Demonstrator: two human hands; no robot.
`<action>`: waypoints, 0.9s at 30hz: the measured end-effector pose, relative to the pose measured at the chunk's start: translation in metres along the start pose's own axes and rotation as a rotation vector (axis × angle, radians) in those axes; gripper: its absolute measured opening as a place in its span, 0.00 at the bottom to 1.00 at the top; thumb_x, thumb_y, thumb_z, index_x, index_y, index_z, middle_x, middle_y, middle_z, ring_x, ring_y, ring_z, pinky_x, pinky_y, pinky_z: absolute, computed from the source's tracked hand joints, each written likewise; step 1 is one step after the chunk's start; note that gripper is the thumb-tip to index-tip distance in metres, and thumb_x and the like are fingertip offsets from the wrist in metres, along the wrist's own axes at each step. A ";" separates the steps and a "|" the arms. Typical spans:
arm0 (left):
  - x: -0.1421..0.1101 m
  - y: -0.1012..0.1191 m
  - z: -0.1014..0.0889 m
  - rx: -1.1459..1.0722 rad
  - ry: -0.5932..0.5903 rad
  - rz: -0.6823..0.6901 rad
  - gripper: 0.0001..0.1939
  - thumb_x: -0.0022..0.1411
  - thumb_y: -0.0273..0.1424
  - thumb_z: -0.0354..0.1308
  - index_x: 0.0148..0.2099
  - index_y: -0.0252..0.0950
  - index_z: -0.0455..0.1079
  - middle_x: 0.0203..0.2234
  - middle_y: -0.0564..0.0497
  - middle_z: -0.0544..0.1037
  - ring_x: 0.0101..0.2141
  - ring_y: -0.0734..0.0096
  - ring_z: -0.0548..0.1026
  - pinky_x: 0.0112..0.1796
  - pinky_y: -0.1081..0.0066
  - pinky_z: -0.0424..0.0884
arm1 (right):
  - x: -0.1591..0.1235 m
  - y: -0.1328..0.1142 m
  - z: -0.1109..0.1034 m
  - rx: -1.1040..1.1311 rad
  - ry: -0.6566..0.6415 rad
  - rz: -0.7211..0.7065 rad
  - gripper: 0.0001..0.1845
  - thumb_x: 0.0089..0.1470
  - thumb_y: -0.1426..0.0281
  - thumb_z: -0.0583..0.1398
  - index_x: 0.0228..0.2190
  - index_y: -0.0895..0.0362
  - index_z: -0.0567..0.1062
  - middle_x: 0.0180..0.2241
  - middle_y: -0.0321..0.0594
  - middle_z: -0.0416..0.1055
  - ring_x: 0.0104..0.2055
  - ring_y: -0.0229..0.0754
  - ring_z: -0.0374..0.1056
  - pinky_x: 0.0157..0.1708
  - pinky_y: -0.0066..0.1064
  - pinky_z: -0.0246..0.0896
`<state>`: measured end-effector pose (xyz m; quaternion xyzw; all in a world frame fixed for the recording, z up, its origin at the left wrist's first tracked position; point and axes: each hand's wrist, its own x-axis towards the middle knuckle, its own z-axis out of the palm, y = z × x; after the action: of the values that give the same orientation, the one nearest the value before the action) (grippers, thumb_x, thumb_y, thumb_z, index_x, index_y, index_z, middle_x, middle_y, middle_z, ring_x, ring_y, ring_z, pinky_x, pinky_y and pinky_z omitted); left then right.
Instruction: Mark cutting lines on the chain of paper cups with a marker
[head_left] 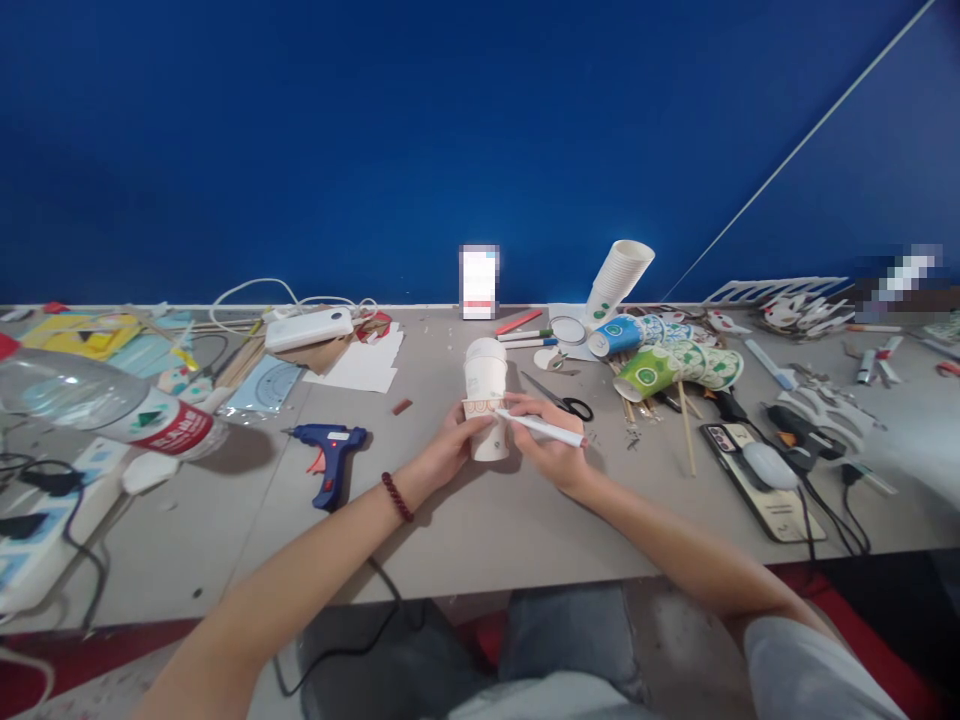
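Observation:
White paper cups [486, 372], joined in a short column, lie on the grey table in front of me. Orange-brown curls are drawn in a band across the nearer cup. My left hand [448, 444] wraps round the left side of that cup. In my right hand [549, 440] is a white marker pen [551, 428], its tip at the drawn band. A pair of scissors with black handles [577, 408] rests just beyond my right hand. To the left of my left hand lies a blue glue gun [330, 455], and a small brown piece [403, 407] is nearby.
A leaning stack of white cups [619, 280], blue cups [619, 335] and green cups [649, 370] are at the back right. A phone [757, 480] with a mouse on it lies right. A water bottle [112, 400] and power strip [71, 530] occupy the left. Cables trail over the front edge.

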<state>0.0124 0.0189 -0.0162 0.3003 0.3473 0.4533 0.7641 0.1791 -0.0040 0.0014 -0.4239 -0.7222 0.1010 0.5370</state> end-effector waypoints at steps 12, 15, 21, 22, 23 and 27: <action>-0.001 0.001 0.000 0.000 -0.023 -0.012 0.25 0.52 0.29 0.68 0.52 0.35 0.68 0.46 0.43 0.76 0.42 0.61 0.75 0.43 0.63 0.68 | -0.001 0.001 -0.001 0.036 -0.007 0.025 0.04 0.54 0.72 0.60 0.34 0.52 0.74 0.40 0.43 0.82 0.42 0.47 0.80 0.43 0.40 0.76; -0.001 0.001 -0.001 0.010 -0.026 -0.013 0.25 0.52 0.30 0.68 0.52 0.35 0.68 0.47 0.42 0.76 0.43 0.60 0.75 0.43 0.62 0.69 | 0.000 0.001 0.000 0.030 0.010 0.020 0.04 0.54 0.72 0.60 0.33 0.52 0.74 0.39 0.42 0.82 0.42 0.47 0.80 0.42 0.39 0.76; -0.001 0.002 0.000 0.016 -0.020 -0.018 0.26 0.51 0.31 0.68 0.52 0.34 0.69 0.46 0.42 0.76 0.42 0.61 0.74 0.42 0.63 0.69 | 0.001 0.000 -0.001 0.024 0.008 0.015 0.04 0.53 0.72 0.60 0.33 0.53 0.74 0.39 0.44 0.82 0.41 0.46 0.80 0.41 0.39 0.76; -0.002 0.002 0.001 0.014 -0.017 -0.020 0.26 0.51 0.31 0.68 0.52 0.34 0.68 0.46 0.42 0.76 0.42 0.61 0.75 0.42 0.63 0.69 | 0.001 0.000 -0.001 0.022 0.008 0.018 0.04 0.54 0.72 0.60 0.33 0.53 0.74 0.39 0.44 0.82 0.41 0.46 0.80 0.41 0.39 0.76; -0.002 0.002 0.001 0.014 -0.017 -0.021 0.26 0.51 0.31 0.68 0.52 0.34 0.68 0.46 0.42 0.76 0.42 0.61 0.75 0.42 0.63 0.69 | 0.001 0.000 -0.002 0.021 0.009 0.022 0.04 0.54 0.72 0.60 0.33 0.52 0.74 0.39 0.43 0.82 0.41 0.46 0.80 0.41 0.39 0.76; -0.001 0.002 0.000 0.036 -0.037 -0.026 0.26 0.51 0.32 0.68 0.52 0.34 0.69 0.44 0.43 0.76 0.40 0.62 0.75 0.40 0.62 0.70 | 0.002 0.000 -0.002 0.035 0.006 0.027 0.03 0.54 0.71 0.60 0.33 0.53 0.74 0.38 0.43 0.82 0.41 0.47 0.80 0.41 0.40 0.76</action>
<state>0.0111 0.0185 -0.0139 0.3180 0.3450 0.4313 0.7707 0.1809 -0.0035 0.0036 -0.4244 -0.7129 0.1199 0.5452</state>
